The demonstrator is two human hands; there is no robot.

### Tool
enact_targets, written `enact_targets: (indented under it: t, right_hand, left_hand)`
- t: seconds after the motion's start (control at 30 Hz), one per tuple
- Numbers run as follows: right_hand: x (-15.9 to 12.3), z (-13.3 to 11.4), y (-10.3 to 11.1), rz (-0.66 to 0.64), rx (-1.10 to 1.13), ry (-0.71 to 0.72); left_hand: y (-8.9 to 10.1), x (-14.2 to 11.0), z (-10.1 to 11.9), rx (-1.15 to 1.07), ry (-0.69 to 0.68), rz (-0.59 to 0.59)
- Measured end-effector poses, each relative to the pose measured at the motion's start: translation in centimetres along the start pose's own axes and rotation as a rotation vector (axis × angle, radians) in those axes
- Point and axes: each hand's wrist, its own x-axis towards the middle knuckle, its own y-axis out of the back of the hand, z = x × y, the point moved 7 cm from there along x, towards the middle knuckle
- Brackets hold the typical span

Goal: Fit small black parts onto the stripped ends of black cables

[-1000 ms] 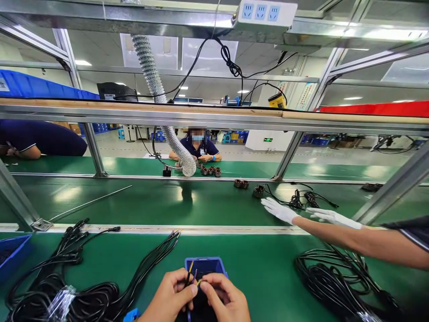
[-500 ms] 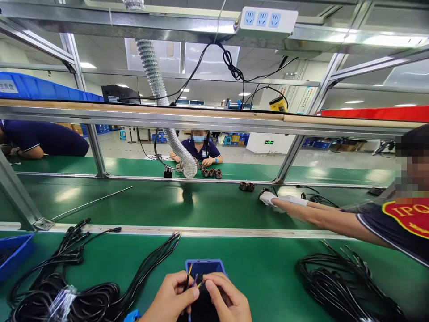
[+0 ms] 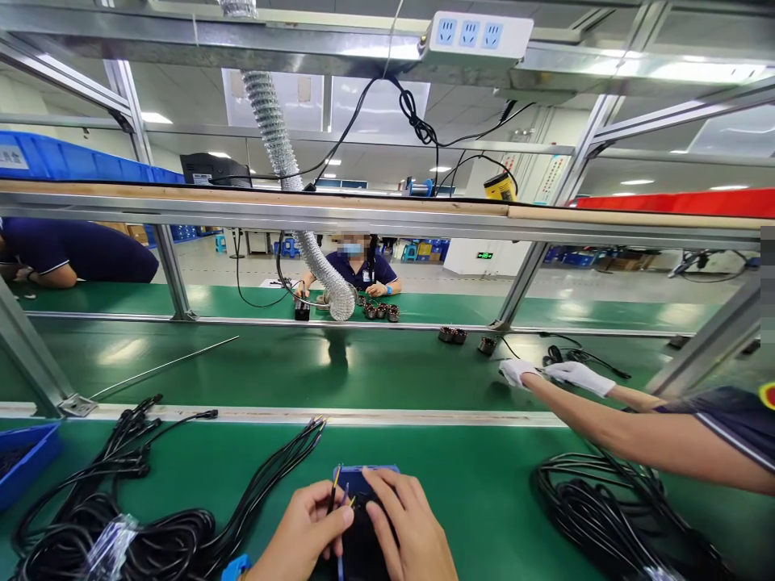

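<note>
My left hand (image 3: 303, 528) pinches the stripped end of a black cable, its thin coloured wires (image 3: 334, 484) sticking up between thumb and fingers. My right hand (image 3: 407, 524) lies over a small blue tray (image 3: 363, 478) at the near edge of the green bench, fingers bent and stretched forward on the tray and the dark cable; what they grip is hidden. A bundle of black cables (image 3: 139, 516) lies to the left of my hands, its wire ends (image 3: 315, 424) fanned toward the middle.
A co-worker's white-gloved hands (image 3: 545, 375) reach from the right onto the green conveyor belt (image 3: 272, 363), near small wound coils (image 3: 453, 335). More black cables (image 3: 611, 508) lie at the right. A blue bin (image 3: 21, 460) is at the left. A ribbed hose (image 3: 291, 194) hangs down; people sit opposite.
My right hand slid forward over the blue tray. The co-worker drew both gloved hands back to the right, off the coil, and leaned out of view.
</note>
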Motion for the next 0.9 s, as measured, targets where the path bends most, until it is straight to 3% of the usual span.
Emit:
enact_targets:
  t: [0.17, 0.27, 0.37, 0.47, 0.63, 0.9]
  right_hand:
    - [-0.9, -0.3, -5.3, -0.220, -0.242, -0.014]
    - [-1.1, -0.4, -6.4, -0.245, -0.294, -0.002]
    - [-1.0, 0.0, -5.1, -0.241, -0.242, -0.005]
    - [-0.6, 0.5, -2.6, -0.215, -0.017, -0.015]
    - [0.1, 0.8, 1.4, -0.017, 0.163, -0.018]
    - [0.4, 0.2, 1.6, 0.017, 0.119, 0.030]
  left_hand:
    - [-0.1, -0.3, 0.3, 0.024, 0.067, 0.013]
    - [-0.4, -0.4, 0.8, 0.034, 0.077, 0.002]
    - [-0.5, -0.4, 0.9, 0.037, 0.077, -0.003]
    - [-0.5, -0.4, 0.7, 0.069, 0.067, -0.015]
    - [-0.4, -0.4, 0.7, 0.123, 0.031, -0.028]
    - [-0.3, -0.4, 1.0, 0.125, 0.002, -0.025]
